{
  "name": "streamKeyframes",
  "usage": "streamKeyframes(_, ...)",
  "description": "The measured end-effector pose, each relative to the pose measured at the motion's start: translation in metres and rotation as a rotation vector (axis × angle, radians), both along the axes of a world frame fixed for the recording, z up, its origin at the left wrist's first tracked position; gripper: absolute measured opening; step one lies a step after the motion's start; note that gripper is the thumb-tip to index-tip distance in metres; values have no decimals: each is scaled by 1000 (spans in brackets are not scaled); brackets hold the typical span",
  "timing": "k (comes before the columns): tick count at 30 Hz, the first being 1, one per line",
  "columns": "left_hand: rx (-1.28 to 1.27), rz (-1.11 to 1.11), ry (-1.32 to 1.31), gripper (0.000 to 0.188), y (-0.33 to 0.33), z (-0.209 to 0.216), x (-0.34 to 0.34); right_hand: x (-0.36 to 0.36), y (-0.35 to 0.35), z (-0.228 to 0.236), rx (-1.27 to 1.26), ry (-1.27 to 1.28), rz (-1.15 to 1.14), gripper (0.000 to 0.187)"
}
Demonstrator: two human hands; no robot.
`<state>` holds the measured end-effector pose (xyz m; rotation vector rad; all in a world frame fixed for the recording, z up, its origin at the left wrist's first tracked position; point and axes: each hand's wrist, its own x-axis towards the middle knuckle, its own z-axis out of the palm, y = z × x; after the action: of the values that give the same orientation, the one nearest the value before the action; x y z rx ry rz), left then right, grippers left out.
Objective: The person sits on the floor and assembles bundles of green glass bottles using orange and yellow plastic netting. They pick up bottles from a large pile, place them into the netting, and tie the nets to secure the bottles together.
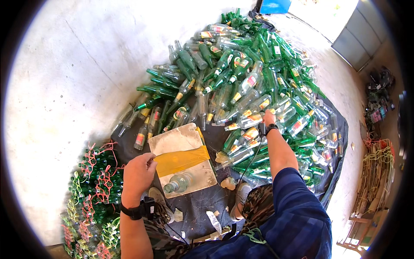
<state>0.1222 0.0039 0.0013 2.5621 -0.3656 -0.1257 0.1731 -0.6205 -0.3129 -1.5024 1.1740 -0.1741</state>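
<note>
My left hand (139, 173) is closed, its thumb and fingertips pinching the left end of a wide yellow strip (183, 159). That strip stretches across a worn, pale board-like block (174, 137) between my feet. On the near part of the block a clear glass bottle (182, 183) lies on its side, its mouth toward the lower left. Out to the right, my right hand (269, 117) reaches into the heap of bottles and closes on a clear bottle with a yellow and red label (251, 121). Part of my grip there is hidden.
Green and clear bottles (241, 64) form a big heap on a dark sheet (336, 172). At lower left stand bundled bottles (97, 190) tied with pink and yellow-green cords. Flattened cardboard (373, 179) is stacked at far right. Paper scraps (214, 222) lie by my shoes.
</note>
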Motion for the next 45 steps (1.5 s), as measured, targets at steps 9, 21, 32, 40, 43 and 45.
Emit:
streamKeyframes(9,-43,0,-56,20,16,2,-7,-5,-28,3,215,-408,-411,48)
streamKeyframes(21,-153,-92,-208,20,32,-2,-8,-28,85,176,138,-566,-152,33)
streamKeyframes(32,-203,-51,-180,19,48,3,-13,-72,240,294,26,-522,253,26)
streamKeyframes(40,-156,-11,-153,17,56,-6,-9,-35,314,277,-734,-270,671,40)
streamKeyframes(43,-120,-89,-92,20,53,-9,-12,-43,351,289,-907,-303,760,40)
streamKeyframes(45,-74,-191,-39,29,51,-10,-14,-46,371,298,-907,-312,800,39)
